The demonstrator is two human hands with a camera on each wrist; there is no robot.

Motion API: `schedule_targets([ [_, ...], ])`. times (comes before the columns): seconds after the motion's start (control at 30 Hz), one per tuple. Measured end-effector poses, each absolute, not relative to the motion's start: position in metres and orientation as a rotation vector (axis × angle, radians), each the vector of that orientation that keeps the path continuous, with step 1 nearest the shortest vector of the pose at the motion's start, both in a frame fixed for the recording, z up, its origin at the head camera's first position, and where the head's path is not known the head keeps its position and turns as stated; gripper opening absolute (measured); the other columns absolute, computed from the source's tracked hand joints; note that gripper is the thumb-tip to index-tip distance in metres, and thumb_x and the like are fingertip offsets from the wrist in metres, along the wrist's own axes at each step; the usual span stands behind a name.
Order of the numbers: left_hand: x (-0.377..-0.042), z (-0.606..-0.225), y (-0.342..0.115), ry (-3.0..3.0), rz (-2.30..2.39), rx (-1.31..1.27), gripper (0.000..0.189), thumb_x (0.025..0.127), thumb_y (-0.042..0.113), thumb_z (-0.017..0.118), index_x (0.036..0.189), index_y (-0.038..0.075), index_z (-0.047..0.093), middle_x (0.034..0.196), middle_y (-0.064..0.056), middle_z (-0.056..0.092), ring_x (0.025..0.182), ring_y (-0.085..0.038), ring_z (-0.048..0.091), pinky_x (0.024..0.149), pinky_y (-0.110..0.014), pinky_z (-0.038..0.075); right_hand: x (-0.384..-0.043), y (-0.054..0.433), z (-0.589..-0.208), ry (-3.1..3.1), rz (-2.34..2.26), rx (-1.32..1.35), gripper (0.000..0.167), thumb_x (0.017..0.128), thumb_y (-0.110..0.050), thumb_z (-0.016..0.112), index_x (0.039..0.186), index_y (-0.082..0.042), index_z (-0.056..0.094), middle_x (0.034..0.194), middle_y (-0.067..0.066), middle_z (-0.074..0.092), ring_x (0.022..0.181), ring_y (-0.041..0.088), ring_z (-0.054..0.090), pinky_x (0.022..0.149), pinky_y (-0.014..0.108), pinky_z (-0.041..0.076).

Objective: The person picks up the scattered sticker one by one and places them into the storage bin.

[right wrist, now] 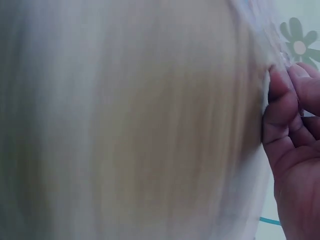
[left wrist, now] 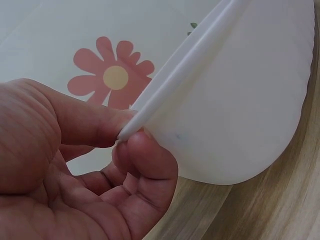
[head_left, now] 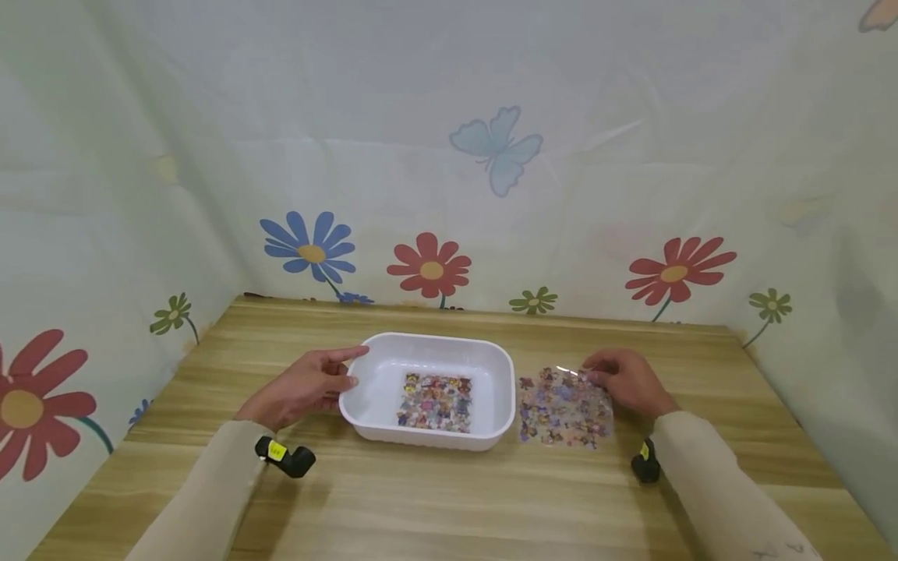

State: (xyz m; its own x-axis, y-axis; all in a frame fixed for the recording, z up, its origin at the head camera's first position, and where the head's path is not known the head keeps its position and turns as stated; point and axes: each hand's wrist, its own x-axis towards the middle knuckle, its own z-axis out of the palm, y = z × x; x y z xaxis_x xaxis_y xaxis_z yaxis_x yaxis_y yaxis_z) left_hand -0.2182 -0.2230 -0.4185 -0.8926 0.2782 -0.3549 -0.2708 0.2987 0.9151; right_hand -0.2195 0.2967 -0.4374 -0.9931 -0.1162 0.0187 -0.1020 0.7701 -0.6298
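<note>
A white rectangular tub (head_left: 426, 439) is gripped at its left rim by the left hand (head_left: 309, 386); inside, a rectangle of small multicoloured pieces (head_left: 435, 403) is laid flat. Just right of it, a clear packet of similar pieces (head_left: 564, 409) is pinched by the right hand (head_left: 630, 382).

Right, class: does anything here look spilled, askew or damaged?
Nothing stands out: the tray looks whole, with one packet inside, and nothing looks spilled. The left hand grips the tray; the right hand pinches another packet.
</note>
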Motion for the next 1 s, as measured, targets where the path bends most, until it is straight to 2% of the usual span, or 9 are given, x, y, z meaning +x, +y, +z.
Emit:
schedule_targets([
  [0.1, -0.218, -0.418, -0.223, 2.122, 1.624, 0.018, 0.064, 0.102, 0.006, 0.063, 0.161, 0.018, 0.042, 0.111, -0.011, 0.048, 0.099, -0.026, 0.059, 0.075, -0.029, 0.059, -0.218, 0.296, -0.439, 2.955, -1.067, -0.193, 0.019, 0.099, -0.004, 0.064, 0.112, -0.004, 0.078, 0.120, 0.020, 0.074, 0.114, 0.038, 0.068, 0.101, 0.059, 0.053],
  [0.33, -0.217, -0.418, -0.224, 2.124, 1.628, 0.034, 0.065, 0.102, 0.006, 0.063, 0.161, 0.018, 0.041, 0.113, -0.012, 0.048, 0.101, -0.026, 0.059, 0.078, -0.030, 0.060, -0.218, 0.294, -0.439, 2.938, -1.141, -0.184, 0.019, 0.101, -0.006, 0.064, 0.112, -0.004, 0.079, 0.121, 0.020, 0.075, 0.116, 0.038, 0.068, 0.101, 0.056, 0.054],
  [0.5, -0.217, -0.419, -0.224, 2.128, 1.619, 0.029, 0.065, 0.102, 0.007, 0.064, 0.161, 0.019, 0.041, 0.114, -0.012, 0.049, 0.101, -0.026, 0.059, 0.078, -0.030, 0.060, -0.216, 0.294, -0.432, 2.857, -1.222, -0.104, 0.021, 0.102, -0.008, 0.063, 0.115, -0.005, 0.079, 0.122, 0.018, 0.075, 0.108, 0.028, 0.071, 0.090, 0.037, 0.060],
  [0.63, -0.217, -0.419, -0.224, 2.139, 1.611, 0.044, 0.065, 0.102, 0.008, 0.064, 0.162, 0.020, 0.040, 0.118, -0.014, 0.050, 0.104, -0.028, 0.060, 0.084, -0.034, 0.062, -0.215, 0.293, -0.425, 2.803, -1.272, -0.075, 0.023, 0.104, -0.009, 0.061, 0.119, -0.004, 0.077, 0.124, 0.018, 0.074, 0.100, 0.018, 0.070, 0.082, 0.022, 0.058],
  [0.73, -0.217, -0.419, -0.224, 2.143, 1.611, 0.050, 0.065, 0.102, 0.008, 0.064, 0.162, 0.020, 0.040, 0.119, -0.015, 0.051, 0.104, -0.029, 0.061, 0.085, -0.035, 0.063, -0.215, 0.291, -0.421, 2.772, -1.314, -0.087, 0.024, 0.105, -0.008, 0.060, 0.121, -0.002, 0.076, 0.126, 0.020, 0.072, 0.099, 0.017, 0.070, 0.080, 0.020, 0.058],
  [1.0, -0.217, -0.420, -0.223, 2.141, 1.614, 0.034, 0.065, 0.102, 0.007, 0.064, 0.161, 0.018, 0.041, 0.115, -0.013, 0.050, 0.102, -0.027, 0.060, 0.079, -0.031, 0.061, -0.213, 0.290, -0.413, 2.741, -1.354, -0.113, 0.024, 0.104, -0.009, 0.062, 0.122, -0.001, 0.075, 0.123, 0.019, 0.073, 0.096, 0.014, 0.071, 0.079, 0.021, 0.059],
])
